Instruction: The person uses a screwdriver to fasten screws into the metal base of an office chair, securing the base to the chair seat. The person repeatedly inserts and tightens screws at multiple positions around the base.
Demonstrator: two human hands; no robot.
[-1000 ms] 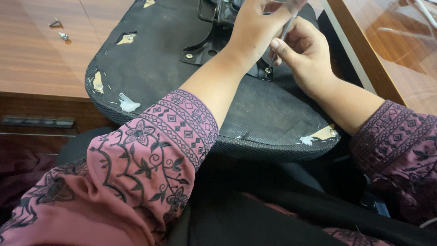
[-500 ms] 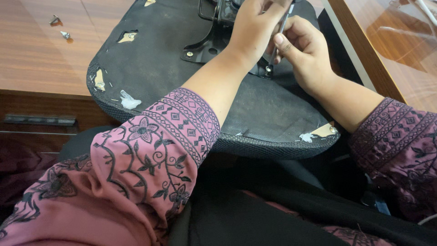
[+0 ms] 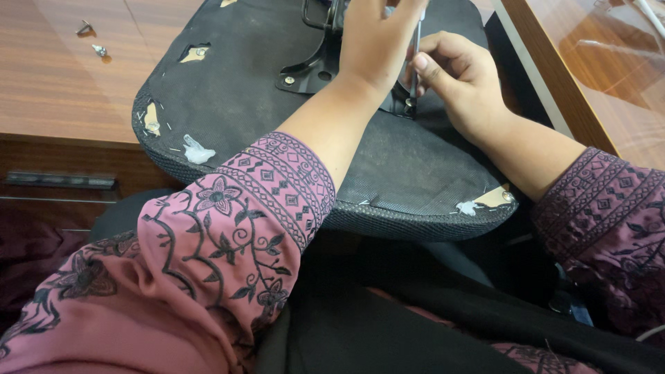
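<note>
An upturned black chair seat [image 3: 242, 90] lies on a wooden desk, its torn underside facing up with a black metal bracket [image 3: 312, 69] bolted to it. My left hand [image 3: 377, 41] rests on the bracket near the top edge and closes around the upper end of a thin metal tool [image 3: 415, 59]. My right hand [image 3: 460, 83] pinches the tool's shaft. The tool stands upright, its tip on a bolt [image 3: 410, 102] at the bracket's right end.
Two loose screws [image 3: 91, 38] lie on the wooden desk [image 3: 62, 90] at the far left. A glass-topped surface [image 3: 603, 62] runs along the right. A drawer front with a dark handle [image 3: 59, 180] sits below the desk edge.
Both hands and the tool have stayed at the bracket; the view has shifted slightly, and the right hand's grip has slid a little along the tool's shaft.
</note>
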